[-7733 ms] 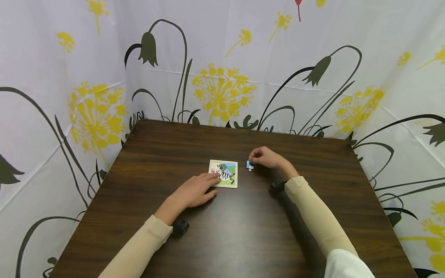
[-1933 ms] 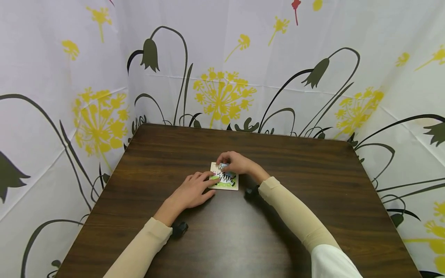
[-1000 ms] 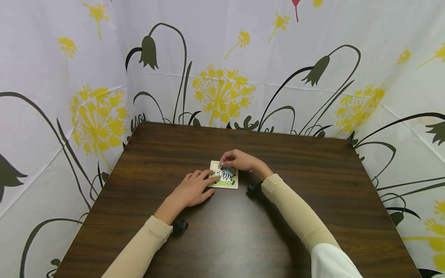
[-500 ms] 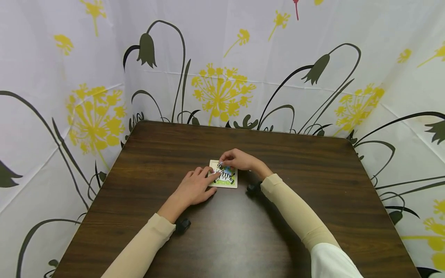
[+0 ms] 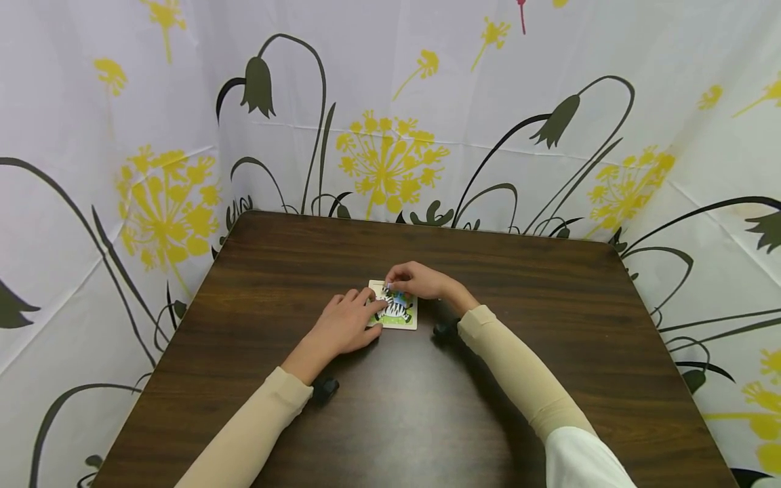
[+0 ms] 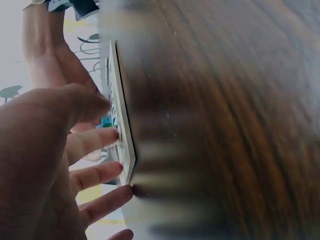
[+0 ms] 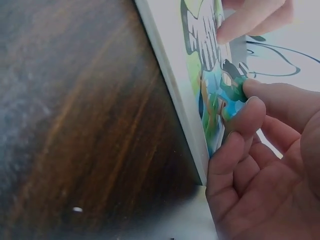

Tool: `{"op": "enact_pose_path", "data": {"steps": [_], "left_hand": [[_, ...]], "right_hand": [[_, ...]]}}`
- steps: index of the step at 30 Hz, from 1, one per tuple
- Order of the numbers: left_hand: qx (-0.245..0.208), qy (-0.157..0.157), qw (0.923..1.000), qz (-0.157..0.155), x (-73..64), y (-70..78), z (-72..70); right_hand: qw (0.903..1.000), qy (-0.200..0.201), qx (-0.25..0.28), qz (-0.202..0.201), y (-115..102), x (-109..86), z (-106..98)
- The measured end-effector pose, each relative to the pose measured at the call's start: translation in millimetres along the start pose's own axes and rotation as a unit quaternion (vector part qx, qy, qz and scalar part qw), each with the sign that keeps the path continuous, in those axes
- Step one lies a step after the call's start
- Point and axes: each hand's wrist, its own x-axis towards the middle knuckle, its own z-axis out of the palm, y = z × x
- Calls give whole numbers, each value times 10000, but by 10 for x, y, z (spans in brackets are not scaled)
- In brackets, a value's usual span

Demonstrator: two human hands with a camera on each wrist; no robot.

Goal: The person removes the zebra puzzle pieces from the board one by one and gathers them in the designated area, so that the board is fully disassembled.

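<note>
A small zebra picture board (image 5: 376, 286) lies flat near the middle of the head view, towards the far half of the dark wood-grained surface (image 5: 427, 407), where both forearms can come at it from the lower corners of the frame. The left hand (image 5: 348, 322) reaches in from the lower left, its fingers spread apart: in the left wrist view some tips meet the board's edge, and in the right wrist view one tip rests on the zebra print. That splayed touch seems meant to steady the board, since something so light and thin would probably slide under a push from one side. The right hand (image 5: 417, 281) comes from the lower right and bends over the board's upper part, fingers drawn together and pinching a small green-and-blue piece (image 7: 233, 91) between thumb and fingertip. Holding it by the rim, I judge, leaves its underside free and lets it be turned finely against the picture. The piece is at the board's face, in the upper part of the board in the head view; whether it sits fully down or slightly raised I cannot tell, because the fingers cover much of it. Having the hands at different parts of the board probably keeps them from crowding each other.
</note>
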Motion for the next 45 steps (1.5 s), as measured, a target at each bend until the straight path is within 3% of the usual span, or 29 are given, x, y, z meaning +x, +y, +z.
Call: {"op": "enact_pose_path", "data": {"steps": [7, 13, 19, 22, 32, 38, 42, 45], "left_hand": [[28, -75, 9999, 103, -34, -2, -17], [437, 278, 9985, 161, -20, 32, -10], [948, 765, 9910, 555, 40, 110, -36], [1031, 824, 9891, 657, 68, 137, -55], [906, 318, 9944, 434, 68, 126, -85], [570, -117, 9983, 99, 54, 105, -98], [384, -379, 9985, -99, 12, 70, -44], [262, -384, 9989, -84, -16, 38, 18]], "right_hand": [[9998, 179, 41, 127, -37, -24, 12], [9999, 111, 60, 38, -43, -13, -1], [10000, -59, 48, -52, -65, -27, -26], [9999, -75, -7, -130, -61, -38, -41], [9991, 128, 404, -87, 26, -65, -35], [9987, 209, 462, -20, 32, -86, -38], [9977, 352, 569, 41, 34, -133, -58], [9968, 567, 559, 49, 66, -180, -86]]}}
